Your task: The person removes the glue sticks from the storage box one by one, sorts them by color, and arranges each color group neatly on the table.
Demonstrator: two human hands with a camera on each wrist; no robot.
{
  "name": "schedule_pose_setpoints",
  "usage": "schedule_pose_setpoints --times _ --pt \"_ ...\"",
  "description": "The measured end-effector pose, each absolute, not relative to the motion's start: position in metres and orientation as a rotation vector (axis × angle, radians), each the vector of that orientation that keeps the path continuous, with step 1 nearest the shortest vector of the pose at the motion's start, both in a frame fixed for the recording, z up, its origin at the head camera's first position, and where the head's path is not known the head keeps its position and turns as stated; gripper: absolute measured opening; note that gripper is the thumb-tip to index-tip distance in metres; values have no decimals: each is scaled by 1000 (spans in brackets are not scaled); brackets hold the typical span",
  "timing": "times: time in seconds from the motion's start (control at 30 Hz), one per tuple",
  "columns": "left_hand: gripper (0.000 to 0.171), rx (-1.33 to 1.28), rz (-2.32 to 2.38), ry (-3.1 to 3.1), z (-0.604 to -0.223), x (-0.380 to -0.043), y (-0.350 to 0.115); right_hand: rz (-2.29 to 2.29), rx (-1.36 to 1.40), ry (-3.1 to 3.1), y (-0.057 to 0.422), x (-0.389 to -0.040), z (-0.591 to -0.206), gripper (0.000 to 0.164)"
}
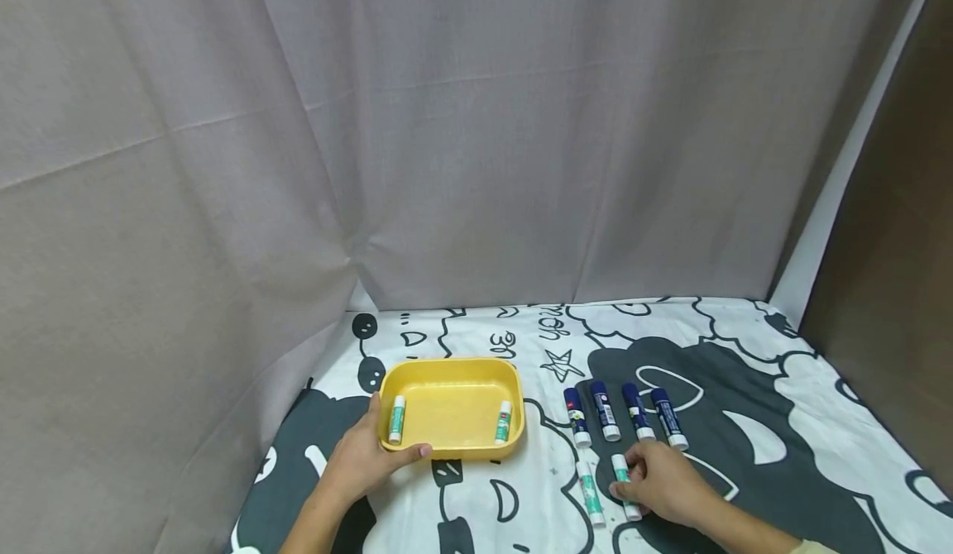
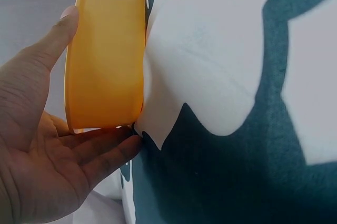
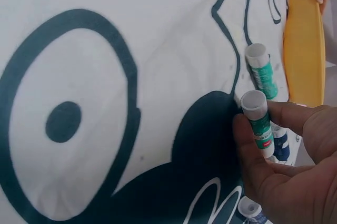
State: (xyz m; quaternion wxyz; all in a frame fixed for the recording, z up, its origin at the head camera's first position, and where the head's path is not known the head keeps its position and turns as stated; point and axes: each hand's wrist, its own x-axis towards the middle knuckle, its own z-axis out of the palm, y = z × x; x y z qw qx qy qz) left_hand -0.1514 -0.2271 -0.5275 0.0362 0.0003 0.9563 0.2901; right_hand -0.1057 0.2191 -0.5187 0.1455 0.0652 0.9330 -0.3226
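Note:
My left hand (image 1: 365, 459) grips the near left corner of a yellow tray (image 1: 454, 452), thumb on its rim and fingers along its side. Inside the tray lie two green-and-white glue sticks, one at the left end (image 1: 397, 420) and one at the right end (image 1: 503, 422). To the right, my right hand (image 1: 666, 481) pinches a green glue stick (image 3: 260, 124) between thumb and fingers, low over the cloth. Beside it on the cloth lies another green glue stick (image 1: 591, 494). The left wrist view shows the tray's outer wall (image 2: 108, 66) between thumb and fingers.
Several dark blue glue sticks with white ends lie in a row behind my right hand, the leftmost (image 1: 577, 417) nearest the tray. A patterned black-and-white cloth (image 1: 521, 488) covers the surface. Grey curtain (image 1: 476, 165) hangs behind, and a brown panel (image 1: 886, 289) stands at right.

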Motion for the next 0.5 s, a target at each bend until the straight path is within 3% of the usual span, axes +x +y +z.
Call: schedule_pose_setpoints --times 0.27,0.5 --pt "146 -16 894 2932 -528 -153 -226 -925 153 2755 219 -102 -525 56" --pt "146 -38 879 2922 -528 -153 -226 -926 120 2802 218 -99 -530 55"
